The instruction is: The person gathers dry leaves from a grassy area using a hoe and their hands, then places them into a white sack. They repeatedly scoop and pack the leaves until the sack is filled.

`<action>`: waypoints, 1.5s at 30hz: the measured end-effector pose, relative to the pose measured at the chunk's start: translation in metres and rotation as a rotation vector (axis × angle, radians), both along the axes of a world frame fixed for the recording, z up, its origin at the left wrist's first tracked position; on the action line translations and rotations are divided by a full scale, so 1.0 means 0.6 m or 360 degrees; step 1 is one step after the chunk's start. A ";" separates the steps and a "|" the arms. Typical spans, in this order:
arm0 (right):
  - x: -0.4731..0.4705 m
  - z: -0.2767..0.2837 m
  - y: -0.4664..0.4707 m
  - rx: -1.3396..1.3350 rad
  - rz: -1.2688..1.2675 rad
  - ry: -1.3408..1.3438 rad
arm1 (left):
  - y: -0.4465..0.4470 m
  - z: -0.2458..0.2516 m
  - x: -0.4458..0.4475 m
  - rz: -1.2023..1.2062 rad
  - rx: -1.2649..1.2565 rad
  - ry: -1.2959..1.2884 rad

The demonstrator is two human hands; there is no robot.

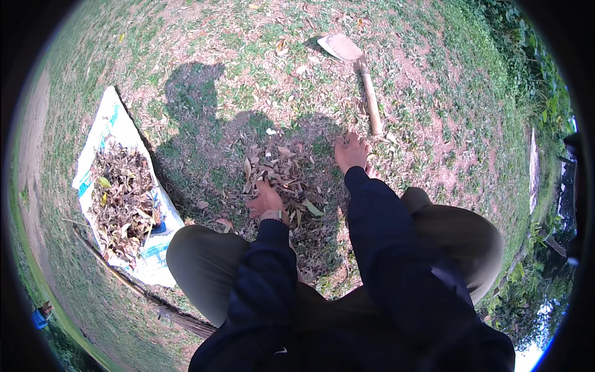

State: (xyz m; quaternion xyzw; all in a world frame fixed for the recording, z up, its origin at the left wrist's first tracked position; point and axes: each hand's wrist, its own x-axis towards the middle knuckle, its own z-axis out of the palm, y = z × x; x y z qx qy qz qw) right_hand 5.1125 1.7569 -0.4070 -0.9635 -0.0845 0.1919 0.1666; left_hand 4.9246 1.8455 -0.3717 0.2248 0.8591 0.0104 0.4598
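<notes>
A loose pile of dry leaves (283, 172) lies on the grass between my hands. My left hand (268, 201), with a band at its wrist, is at the pile's near left edge, its fingers apart and nothing seen in them. To the right of the pile, my right hand (352, 151) reaches down to the grass; its fingertips are partly hidden, so what lies under them cannot be told. Just beyond it a hoe with a short wooden handle (370, 100) lies flat, its metal blade pointing away. At the left, a white and blue woven sack (104, 123) lies spread under a heap of dry leaves (123, 200).
A stick broom (179, 317) with a long handle lies by my left knee, below the sack. My bent knees flank my arms. Green shrubs (534, 60) border the grass at the right. A blue container (39, 319) stands at the far lower left.
</notes>
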 end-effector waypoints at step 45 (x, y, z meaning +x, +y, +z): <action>0.236 -0.104 -0.136 0.0056 0.0416 -0.0365 | 0.092 0.099 0.053 -0.0524 0.0795 0.0058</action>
